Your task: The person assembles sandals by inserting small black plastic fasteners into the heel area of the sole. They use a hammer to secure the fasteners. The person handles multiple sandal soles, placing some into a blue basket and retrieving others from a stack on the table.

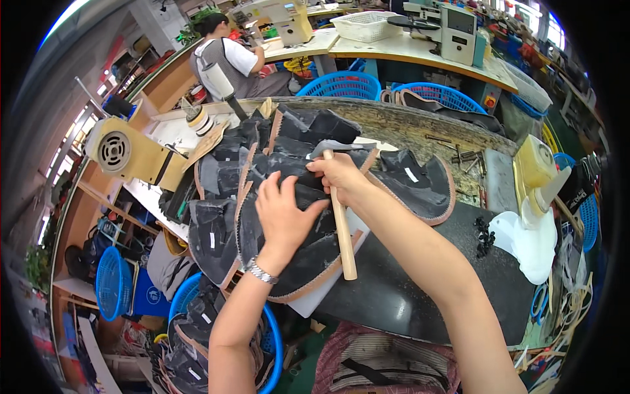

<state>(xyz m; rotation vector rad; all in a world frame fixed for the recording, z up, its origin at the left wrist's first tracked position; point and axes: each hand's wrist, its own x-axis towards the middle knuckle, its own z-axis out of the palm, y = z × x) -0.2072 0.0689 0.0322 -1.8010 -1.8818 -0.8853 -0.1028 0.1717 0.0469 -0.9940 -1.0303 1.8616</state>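
Observation:
My right hand (340, 176) is closed round the upper part of a hammer's pale wooden handle (342, 236). Its grey metal head (341, 146) is just beyond my fist, over the dark work. With fingers spread, my left hand (287, 213) rests on a black leather-like piece (305, 259), which looks like a shoe or boot upper with a pinkish notched edge. Several similar black pieces overlap on the bench around both hands; one (413, 180) lies to the right. A white sheet or board (315, 299) shows under the near edge.
A dark slab (407, 282) covers the bench at right, with small black bits (484, 238) and a white spill-shaped piece (525, 243). Blue-handled scissors (539, 303) lie near the right edge. A cream machine (131, 151) stands left. A blue basket (275, 354) holds more pieces below. Another person (223, 59) sits beyond.

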